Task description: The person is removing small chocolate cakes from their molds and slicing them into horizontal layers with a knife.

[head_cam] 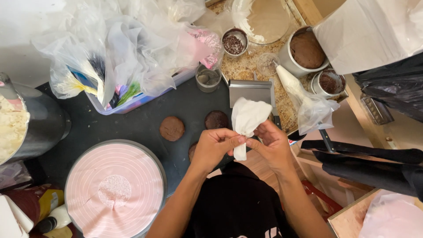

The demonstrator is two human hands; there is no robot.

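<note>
- We hold a small white piping bag between both hands, just above the near edge of the dark worktop; its long axis stands roughly upright, the wide crumpled top away from us and the narrow end pointing down toward our body
- Our left hand is closed in a pinch, thumb and fingertips meeting on the bag's lower neck; it comes in from the left
- Our right hand is curled close on the other side, fingertips touching the same narrow part; the two hands meet at the neck, neither clearly nearer than the other
- Just beyond the hands lie two round chocolate cookies flat on the worktop; a third shows partly under the left hand
- A pink-topped turntable sits near left, well apart from the bag
- Further off rests a metal bench scraper, with a larger filled piping bag lying beside it at a slant; cups of chocolate crumbs stand behind
</note>
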